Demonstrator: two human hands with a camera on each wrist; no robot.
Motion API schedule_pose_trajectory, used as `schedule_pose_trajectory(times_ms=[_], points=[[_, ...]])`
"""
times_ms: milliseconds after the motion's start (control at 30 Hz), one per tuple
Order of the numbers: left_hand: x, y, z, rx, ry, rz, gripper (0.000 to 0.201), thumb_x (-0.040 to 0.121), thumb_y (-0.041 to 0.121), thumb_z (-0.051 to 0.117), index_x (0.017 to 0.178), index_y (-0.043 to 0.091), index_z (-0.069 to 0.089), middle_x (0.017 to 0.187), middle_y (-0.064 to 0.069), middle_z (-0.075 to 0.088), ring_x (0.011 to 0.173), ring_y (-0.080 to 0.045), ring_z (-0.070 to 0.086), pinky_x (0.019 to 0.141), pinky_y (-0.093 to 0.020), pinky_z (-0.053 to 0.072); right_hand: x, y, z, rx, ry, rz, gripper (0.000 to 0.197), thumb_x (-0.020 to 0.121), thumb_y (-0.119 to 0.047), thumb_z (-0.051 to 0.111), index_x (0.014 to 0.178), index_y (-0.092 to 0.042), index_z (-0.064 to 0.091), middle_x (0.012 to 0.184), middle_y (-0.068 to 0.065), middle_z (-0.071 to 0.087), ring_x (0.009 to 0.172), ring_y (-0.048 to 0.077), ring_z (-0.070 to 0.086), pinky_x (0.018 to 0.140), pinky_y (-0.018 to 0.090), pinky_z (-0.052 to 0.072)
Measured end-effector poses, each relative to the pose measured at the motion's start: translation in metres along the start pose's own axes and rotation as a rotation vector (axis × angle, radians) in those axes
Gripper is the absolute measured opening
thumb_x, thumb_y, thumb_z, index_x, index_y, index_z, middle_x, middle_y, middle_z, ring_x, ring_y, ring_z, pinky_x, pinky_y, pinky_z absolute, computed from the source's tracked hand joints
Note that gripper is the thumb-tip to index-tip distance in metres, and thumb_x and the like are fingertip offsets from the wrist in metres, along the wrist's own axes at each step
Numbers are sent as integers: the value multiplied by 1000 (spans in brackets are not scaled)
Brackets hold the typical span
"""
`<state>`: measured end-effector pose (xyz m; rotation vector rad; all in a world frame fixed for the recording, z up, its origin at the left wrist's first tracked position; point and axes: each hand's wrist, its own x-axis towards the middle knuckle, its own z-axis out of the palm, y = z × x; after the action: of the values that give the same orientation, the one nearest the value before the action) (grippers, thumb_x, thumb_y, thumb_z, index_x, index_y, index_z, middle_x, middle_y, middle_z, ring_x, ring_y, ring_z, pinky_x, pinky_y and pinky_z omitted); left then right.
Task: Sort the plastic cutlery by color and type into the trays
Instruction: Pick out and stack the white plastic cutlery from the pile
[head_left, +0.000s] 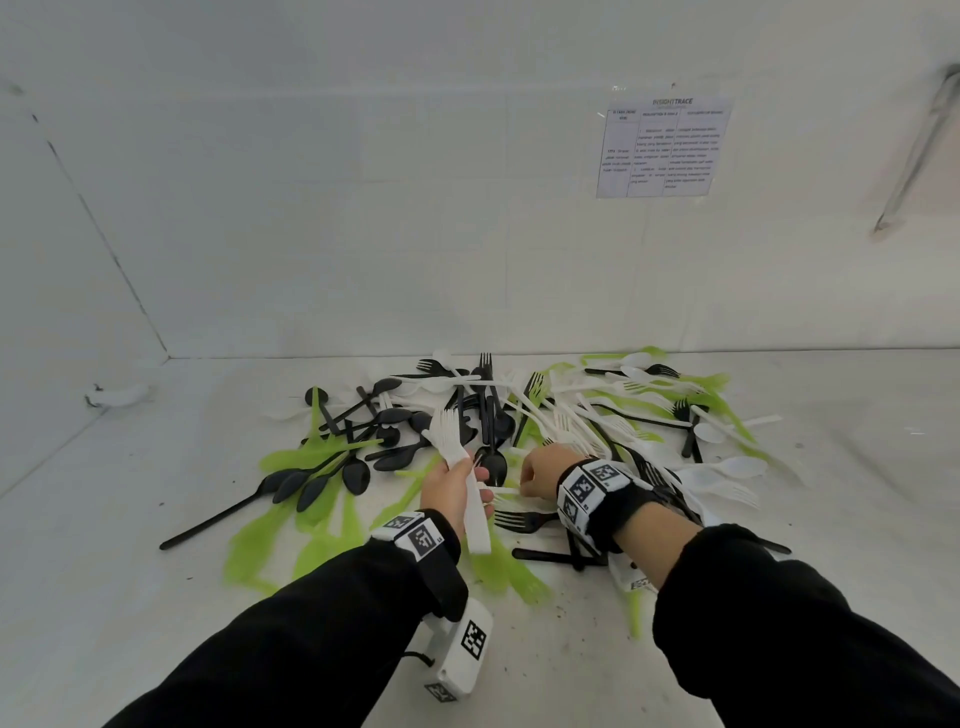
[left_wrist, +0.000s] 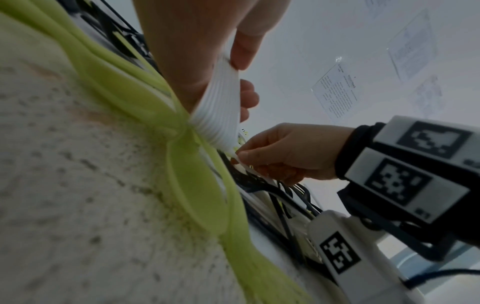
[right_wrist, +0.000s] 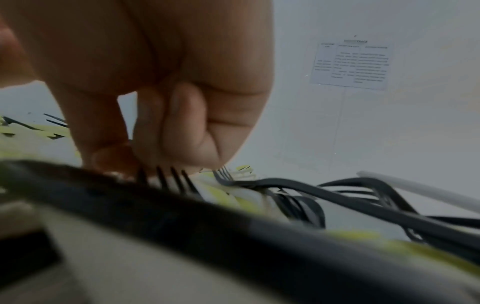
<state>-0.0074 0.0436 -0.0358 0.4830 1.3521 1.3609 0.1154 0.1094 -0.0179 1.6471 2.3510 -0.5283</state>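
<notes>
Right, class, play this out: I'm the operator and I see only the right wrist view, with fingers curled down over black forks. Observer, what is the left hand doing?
Observer: The left hand grips a stack of white forks, tines up, at the near edge of the pile.
Operator: What are the right fingers actually on?
Observer: In the left wrist view, the right hand pinches a white piece just below the stack's handles. I cannot tell its type.
Operator: Any trays nearby?
Observer: None shows in any view. The head view shows only the table and that pile of mixed black, white and green pieces.
</notes>
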Motion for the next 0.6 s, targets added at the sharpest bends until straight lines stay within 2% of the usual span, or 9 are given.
schedule_pose_trajectory(times_ms=[133,233,300,367,400,500,600], points=[[-9,-2,0,-18,6,19,20,99,10,40,80,9,48,70,-9,48,42,-16,44,47,-23,37,-2,-1,1,-5,73,25,32,98,-23,42,118,-5,58,120,13,61,111,30,58,93,36,46],[-11,-5,-1,-55,31,31,19,98,9,40,81,9,47,71,-9,48,43,-16,42,46,-23,38,-7,4,-6,97,223,-4,25,99,-20,39,115,-10,55,112,11,61,103,29,60,83,33,47],[-13,-6,-1,-73,50,35,18,98,10,40,82,9,48,71,-9,48,42,-16,42,47,-23,38,-10,8,-9,257,282,-32,18,98,-16,41,110,-13,55,101,11,61,91,28,63,73,31,48],[-14,-7,-1,-90,63,36,18,98,10,40,82,9,48,71,-9,48,40,-15,43,47,-23,37,-15,12,-11,562,304,-30,11,98,-14,42,98,-14,53,84,9,60,65,22,61,59,31,51],[-14,-8,-1,-92,67,34,17,98,11,40,82,9,48,70,-9,47,38,-14,43,47,-24,37,-18,13,-12,697,323,-25,12,98,-15,41,95,-13,52,80,8,61,56,20,58,56,31,52],[-15,-12,3,-97,64,20,16,97,13,42,83,9,48,70,-8,48,36,-13,44,44,-22,39,-26,17,-14,998,387,-16,21,94,-17,41,86,-9,58,75,8,63,53,20,55,62,36,55],[-16,-18,9,-86,50,7,14,95,16,47,87,5,48,69,-9,47,36,-14,45,39,-20,39,-36,18,-10,1047,442,-68,13,94,-19,48,87,-11,56,74,4,65,52,15,53,57,31,50]])
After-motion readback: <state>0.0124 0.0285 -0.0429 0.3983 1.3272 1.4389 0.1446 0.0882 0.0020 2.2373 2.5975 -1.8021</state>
